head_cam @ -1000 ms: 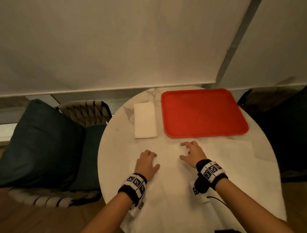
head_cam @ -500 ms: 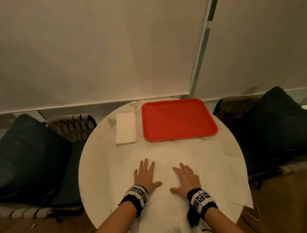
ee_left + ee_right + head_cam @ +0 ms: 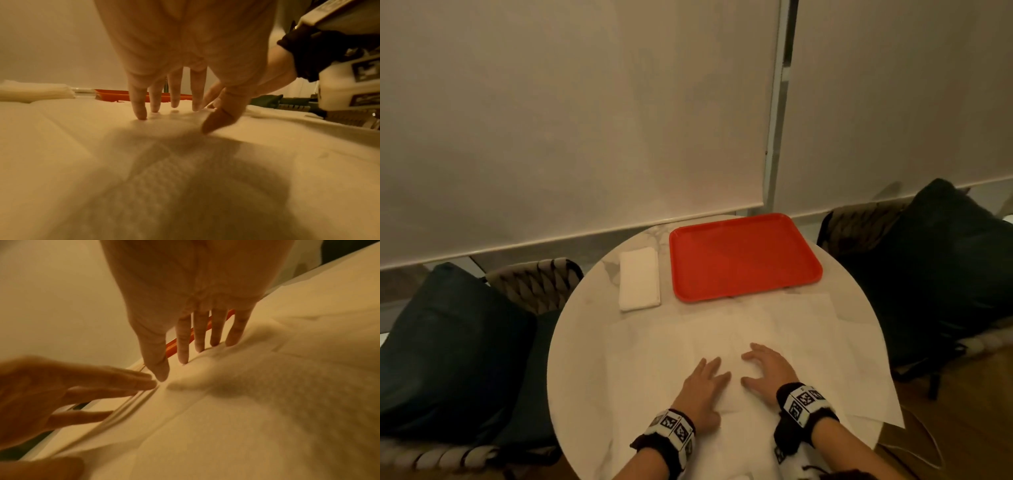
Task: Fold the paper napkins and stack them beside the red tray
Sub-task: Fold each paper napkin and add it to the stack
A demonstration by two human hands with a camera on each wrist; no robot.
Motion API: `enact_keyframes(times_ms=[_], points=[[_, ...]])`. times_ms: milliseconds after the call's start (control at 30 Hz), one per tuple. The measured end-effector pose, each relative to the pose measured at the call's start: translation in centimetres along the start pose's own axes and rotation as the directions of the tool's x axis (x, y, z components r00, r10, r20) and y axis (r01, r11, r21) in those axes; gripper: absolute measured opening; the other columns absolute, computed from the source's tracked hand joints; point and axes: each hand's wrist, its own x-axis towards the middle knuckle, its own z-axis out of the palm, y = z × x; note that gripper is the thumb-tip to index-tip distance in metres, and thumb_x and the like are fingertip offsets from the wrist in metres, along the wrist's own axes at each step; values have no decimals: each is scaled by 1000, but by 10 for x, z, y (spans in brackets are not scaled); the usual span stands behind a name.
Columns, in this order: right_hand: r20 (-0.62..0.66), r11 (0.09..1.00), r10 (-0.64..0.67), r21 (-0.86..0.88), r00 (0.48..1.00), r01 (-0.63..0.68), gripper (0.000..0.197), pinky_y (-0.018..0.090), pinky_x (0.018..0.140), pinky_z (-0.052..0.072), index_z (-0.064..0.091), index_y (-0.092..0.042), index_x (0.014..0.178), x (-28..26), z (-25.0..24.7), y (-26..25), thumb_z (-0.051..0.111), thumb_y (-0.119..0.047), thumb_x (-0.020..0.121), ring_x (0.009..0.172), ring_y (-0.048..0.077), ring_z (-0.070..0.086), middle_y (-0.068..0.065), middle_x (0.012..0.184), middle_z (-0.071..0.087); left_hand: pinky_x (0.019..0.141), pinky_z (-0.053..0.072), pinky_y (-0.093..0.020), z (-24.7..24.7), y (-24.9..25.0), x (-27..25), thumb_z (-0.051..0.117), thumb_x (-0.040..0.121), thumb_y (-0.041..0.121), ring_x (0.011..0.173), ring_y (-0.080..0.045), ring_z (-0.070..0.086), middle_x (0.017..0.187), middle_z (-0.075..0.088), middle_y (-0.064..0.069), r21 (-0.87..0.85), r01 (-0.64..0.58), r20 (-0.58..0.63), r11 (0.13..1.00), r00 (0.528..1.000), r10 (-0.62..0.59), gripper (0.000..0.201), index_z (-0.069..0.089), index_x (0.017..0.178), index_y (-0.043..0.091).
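Observation:
Several unfolded white paper napkins (image 3: 722, 329) lie overlapping on the near half of the round table. My left hand (image 3: 705, 380) lies on the top sheet with straight fingers (image 3: 141, 112) pressing it. My right hand (image 3: 767, 371) is close beside it, its fingers arched and spread, fingertips (image 3: 184, 356) touching the same sheet. Neither hand grips anything. The red tray (image 3: 743, 255) sits at the far side of the table. A stack of folded napkins (image 3: 639, 279) lies just left of it, also visible as the folded stack (image 3: 35, 91) in the left wrist view.
The white marble table (image 3: 578, 342) is small and round. A napkin corner (image 3: 887, 407) overhangs its right front edge. Woven chairs with dark cushions stand at the left (image 3: 448, 342) and right (image 3: 935, 267). Pale roller blinds (image 3: 585, 120) hang behind.
Both hands have slid toward each other over the top napkin. The right hand's fingers have gone from flat to arched. The head view has shifted.

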Motion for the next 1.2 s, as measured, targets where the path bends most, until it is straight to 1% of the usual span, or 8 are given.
enact_keyframes(times_ms=[167,333,567,733,833,967,1067,1200], points=[[-125,973,8,228,992,21,26,24,106,35,65,-31,104,-1,-12,11,72,-19,81,126,16,49,-3,132,54,116,13,-23,1,-4,1,56,88,12,146,-21,16,156,24,-1,-208,20,-210,978,976,-64,36,65,119,27],[-279,953,101,302,955,-12,18,23,86,40,67,-27,93,11,-35,19,71,-13,82,108,21,58,1,111,63,84,45,-11,-7,-1,7,65,84,-2,109,-19,52,121,32,7,-651,-3,-390,759,859,-331,32,70,77,29],[-127,972,216,128,968,-200,43,25,87,42,58,-21,109,26,-35,33,79,-28,72,108,22,54,4,112,46,89,45,-22,-37,10,15,65,79,-7,100,-12,58,108,65,-2,-801,87,-237,593,863,-447,29,79,85,18],[-112,986,163,61,980,-157,41,27,93,43,58,-20,109,30,-37,34,77,-29,74,111,21,53,0,111,40,57,54,-28,-53,15,24,43,88,1,60,-20,58,97,66,-18,-976,172,85,133,863,-498,30,72,86,-7],[-83,990,139,22,987,-138,40,27,94,42,58,-22,110,30,-36,37,75,-28,75,110,21,50,-2,110,36,58,44,-27,-57,14,28,53,95,28,59,-16,53,73,64,-7,-916,235,62,325,884,-464,36,75,92,-1],[-129,991,120,75,984,-111,31,23,87,42,57,-27,105,23,-42,34,73,-27,78,104,17,54,-2,106,43,89,41,-16,-65,17,28,72,80,8,104,-8,55,110,64,3,-632,105,-206,768,933,-296,26,75,104,19],[-366,977,91,211,926,-12,19,26,75,48,59,-32,93,14,-55,26,71,-24,80,82,15,60,-4,96,58,103,37,-18,-83,27,18,67,79,-1,121,-8,49,127,56,9,-571,-54,-307,820,940,-152,50,65,121,26],[-427,872,92,471,900,135,26,17,68,45,58,-27,110,8,-70,1,67,-34,87,82,10,60,-3,99,62,98,48,-23,-114,35,-12,65,75,-10,122,1,50,132,56,16,-658,-311,-474,686,879,-56,65,63,125,30]])
